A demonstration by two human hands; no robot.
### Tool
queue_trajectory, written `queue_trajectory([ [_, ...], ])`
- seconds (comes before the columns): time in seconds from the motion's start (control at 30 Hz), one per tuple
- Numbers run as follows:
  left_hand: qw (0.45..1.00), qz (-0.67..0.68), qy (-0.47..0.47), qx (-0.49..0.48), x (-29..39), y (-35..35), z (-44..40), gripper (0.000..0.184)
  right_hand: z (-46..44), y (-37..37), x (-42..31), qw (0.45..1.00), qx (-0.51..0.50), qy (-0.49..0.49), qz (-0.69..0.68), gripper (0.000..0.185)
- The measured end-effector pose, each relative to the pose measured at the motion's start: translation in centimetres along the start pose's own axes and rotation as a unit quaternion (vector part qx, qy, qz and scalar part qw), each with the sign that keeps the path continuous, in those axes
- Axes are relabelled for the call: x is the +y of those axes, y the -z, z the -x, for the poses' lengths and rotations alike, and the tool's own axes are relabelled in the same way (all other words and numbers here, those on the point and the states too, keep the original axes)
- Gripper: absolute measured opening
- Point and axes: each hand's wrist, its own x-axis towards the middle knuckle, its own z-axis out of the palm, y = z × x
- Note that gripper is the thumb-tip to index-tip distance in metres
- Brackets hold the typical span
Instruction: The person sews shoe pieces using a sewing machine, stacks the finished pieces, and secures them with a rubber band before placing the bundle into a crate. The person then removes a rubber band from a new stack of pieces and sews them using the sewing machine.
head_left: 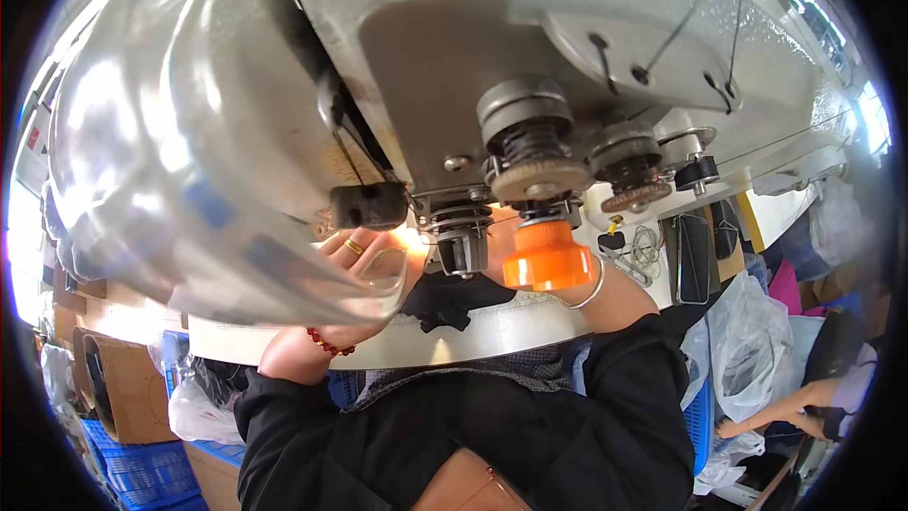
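Observation:
A metal sewing machine head [426, 47] fills the upper view, with thread tension discs and an orange knob [549, 255] on its front. Beneath it, black fabric [452, 299] lies on the pale machine table [445, 352]. My left hand [364, 260], with a ring on one finger, is at the left edge of the fabric, partly behind a clear plastic guard [284, 265]; its fingertips are hidden. My right hand [501, 232] is mostly hidden behind the orange knob and tension parts, near the fabric's right side. What either hand grips cannot be made out.
A cardboard box [137, 393] and blue crates [147, 473] stand at the lower left. Clear plastic bags [752, 350] hang at the right. Another person's arm [780, 407] reaches in at the far right. Cords [646, 248] lie on the table's right side.

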Motion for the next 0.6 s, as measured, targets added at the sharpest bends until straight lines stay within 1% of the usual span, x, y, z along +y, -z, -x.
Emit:
queue_trajectory([
  [0.03,1.000,-0.010,-0.014,0.023,0.1,-0.1,-0.2,0.012,0.1,-0.2,0.1,0.999,-0.035,0.012,0.026,0.013],
  [0.07,0.998,-0.019,-0.027,0.046,0.1,-0.2,-0.2,0.012,0.1,0.0,0.0,0.999,-0.035,0.012,0.027,0.013],
  [0.1,0.998,-0.020,-0.027,0.047,0.1,-0.1,-0.2,0.012,-0.3,0.9,-0.4,1.000,0.004,0.013,-0.003,0.011],
  [0.13,0.999,-0.042,-0.032,0.011,0.2,0.0,-0.2,0.014,-0.6,1.3,-0.7,0.998,0.043,0.013,-0.033,0.012],
  [0.17,0.997,-0.064,-0.039,-0.024,0.2,0.2,-0.2,0.017,-0.7,1.2,-0.6,0.998,0.044,0.014,-0.032,0.012],
  [0.2,0.997,-0.065,-0.040,-0.023,0.3,0.5,-0.4,0.017,-0.8,1.1,-0.7,0.995,0.081,0.016,-0.059,0.015],
  [0.23,0.997,-0.059,-0.035,-0.028,0.6,0.8,-0.7,0.011,-0.9,1.0,-0.8,0.989,0.118,0.019,-0.086,0.018],
  [0.27,0.998,-0.053,-0.030,-0.034,0.8,1.1,-0.9,0.022,-0.9,1.2,-0.8,0.989,0.121,0.018,-0.085,0.018],
  [0.3,0.999,0.010,-0.019,-0.024,0.7,1.2,-1.1,0.019,-0.8,1.5,-0.9,0.992,0.099,0.029,-0.073,0.020],
  [0.33,0.999,0.009,-0.023,-0.026,0.6,1.2,-1.1,0.019,-0.8,1.6,-1.0,0.995,0.076,0.037,-0.062,0.022],
  [0.37,1.000,0.008,-0.018,-0.015,0.6,1.0,-1.0,0.019,-0.9,1.5,-0.9,0.994,0.078,0.035,-0.062,0.022],
  [0.4,1.000,0.007,-0.012,-0.004,0.6,0.9,-0.9,0.019,-1.0,1.5,-0.8,0.992,0.099,0.038,-0.067,0.023],
  [0.43,0.998,-0.036,-0.039,0.018,0.7,0.9,-1.0,0.019,-1.1,1.5,-0.8,0.989,0.119,0.041,-0.072,0.024],
  [0.47,0.998,-0.036,-0.040,0.018,0.6,0.7,-0.7,0.019,-1.1,1.5,-0.8,0.989,0.120,0.041,-0.072,0.024],
  [0.57,0.998,-0.019,-0.013,0.050,0.6,-0.1,-0.2,0.017,-1.2,1.7,-0.9,0.987,0.117,0.062,-0.092,0.022],
  [0.6,0.998,-0.032,0.010,0.049,1.2,0.0,-1.0,0.016,-1.5,1.4,-0.9,0.983,0.153,0.065,-0.075,0.021],
])
